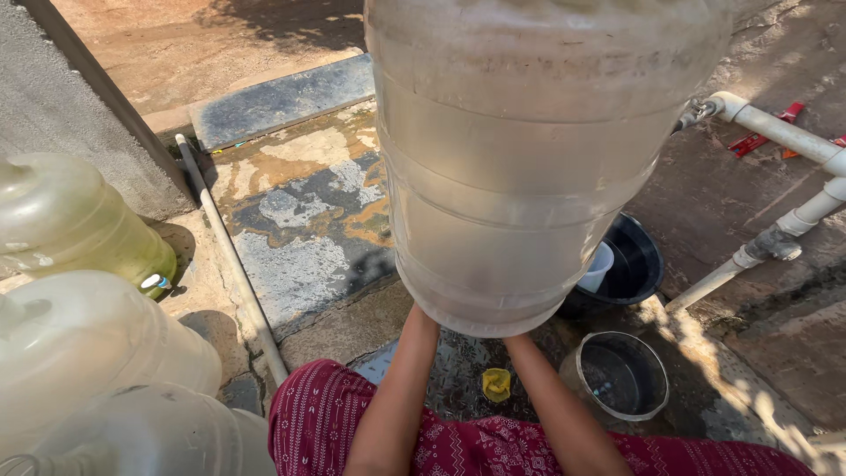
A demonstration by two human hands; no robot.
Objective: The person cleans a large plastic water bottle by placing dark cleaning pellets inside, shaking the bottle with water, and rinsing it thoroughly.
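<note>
Hands hidden behind water jug

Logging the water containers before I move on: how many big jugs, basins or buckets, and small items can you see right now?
Large translucent water jugs: 4, one raised jug and three lying at left
Dark basin: 1
Metal bucket: 1
White cup: 1
Yellow item on the ground: 1
Total: 8
</note>
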